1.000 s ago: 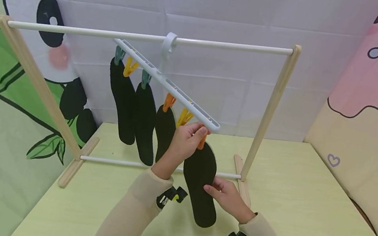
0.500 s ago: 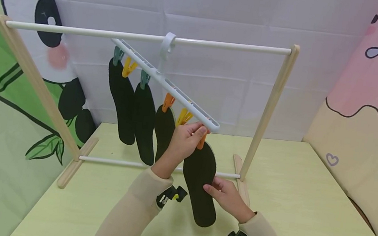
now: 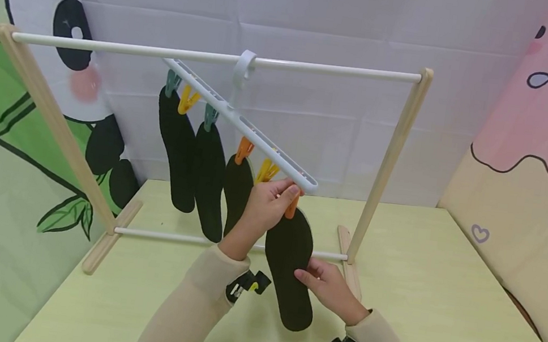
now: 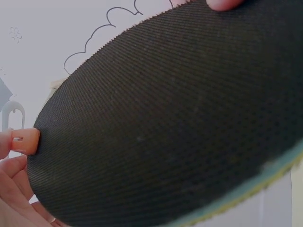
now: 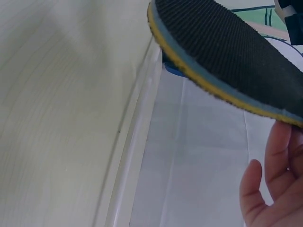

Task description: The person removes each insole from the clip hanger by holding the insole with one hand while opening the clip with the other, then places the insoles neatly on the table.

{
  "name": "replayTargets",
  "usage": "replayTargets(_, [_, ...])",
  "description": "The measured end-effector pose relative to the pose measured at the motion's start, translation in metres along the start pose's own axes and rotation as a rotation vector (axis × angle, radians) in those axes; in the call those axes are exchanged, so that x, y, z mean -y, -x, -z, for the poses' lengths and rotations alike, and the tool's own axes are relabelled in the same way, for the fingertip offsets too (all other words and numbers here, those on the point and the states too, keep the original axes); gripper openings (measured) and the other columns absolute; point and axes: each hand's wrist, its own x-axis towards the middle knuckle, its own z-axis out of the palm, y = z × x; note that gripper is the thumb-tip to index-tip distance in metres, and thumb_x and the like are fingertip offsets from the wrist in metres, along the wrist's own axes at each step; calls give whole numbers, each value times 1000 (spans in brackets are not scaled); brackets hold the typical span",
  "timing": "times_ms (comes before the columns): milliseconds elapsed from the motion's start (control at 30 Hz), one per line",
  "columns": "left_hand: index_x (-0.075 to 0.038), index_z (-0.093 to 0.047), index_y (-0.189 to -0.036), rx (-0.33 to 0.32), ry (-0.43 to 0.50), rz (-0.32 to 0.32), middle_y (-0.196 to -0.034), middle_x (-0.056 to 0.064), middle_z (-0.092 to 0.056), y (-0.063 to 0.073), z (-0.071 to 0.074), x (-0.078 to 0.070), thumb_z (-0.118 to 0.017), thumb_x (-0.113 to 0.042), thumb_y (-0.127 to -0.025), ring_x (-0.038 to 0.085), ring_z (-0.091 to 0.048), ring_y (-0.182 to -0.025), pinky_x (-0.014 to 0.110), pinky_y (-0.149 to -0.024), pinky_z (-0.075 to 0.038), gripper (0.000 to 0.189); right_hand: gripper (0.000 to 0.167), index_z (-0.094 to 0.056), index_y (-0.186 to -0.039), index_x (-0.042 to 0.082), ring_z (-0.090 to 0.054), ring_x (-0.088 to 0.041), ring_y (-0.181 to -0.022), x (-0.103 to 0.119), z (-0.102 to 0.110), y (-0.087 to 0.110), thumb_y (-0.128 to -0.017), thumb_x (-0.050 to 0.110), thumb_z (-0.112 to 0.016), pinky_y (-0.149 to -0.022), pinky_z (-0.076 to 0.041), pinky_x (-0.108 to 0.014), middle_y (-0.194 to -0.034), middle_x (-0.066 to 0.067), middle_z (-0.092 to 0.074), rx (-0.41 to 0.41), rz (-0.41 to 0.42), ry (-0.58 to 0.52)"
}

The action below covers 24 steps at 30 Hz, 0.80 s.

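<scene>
A black insole [image 3: 287, 269] hangs at the near end of a white clip hanger [image 3: 258, 135]. My left hand [image 3: 266, 207] pinches the orange clip [image 3: 292, 204] at its top edge; the left wrist view shows that clip [image 4: 26, 141] at the insole's rim. Lower down, my right hand [image 3: 331, 286] pinches the insole's right edge, thumb over the dark face and fingers behind. In the right wrist view the insole [image 5: 232, 56] shows a yellow and blue-grey edge, with fingers [image 5: 281, 146] against it. Its lower end hangs over the table.
Three more black insoles hang farther along, one under an orange clip [image 3: 244, 150] and others under green clips [image 3: 211, 117]. Yellow clips [image 3: 187, 100] hang between. The hanger hooks onto the white rod [image 3: 129, 50] of a wooden-legged rack [image 3: 389, 168] on a pale table [image 3: 442, 306].
</scene>
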Motion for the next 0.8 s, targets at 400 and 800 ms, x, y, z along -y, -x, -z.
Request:
replayTargets(400, [11,-68,-105,-1,-7,-11,-86,22,-67,-1,0,0,-59,-3,-94,27,-52,-76,25,-61,-39,20,17,-63,-103,-8,-58,-9,-84,-2,1,0,-95,7,-58,-73,-49,-28,-94,-14,-68,-1,25,7])
replayTargets(800, [12,-69,-97,-24,-7,-43,-82,22,-67,-2,-1,2,-60,-1,-92,28,-54,-73,25,-60,-41,16,16,-63,-101,-7,-56,-7,-80,-2,0,1,-95,6,-58,-70,-48,-27,-90,-12,-68,-8,33,12])
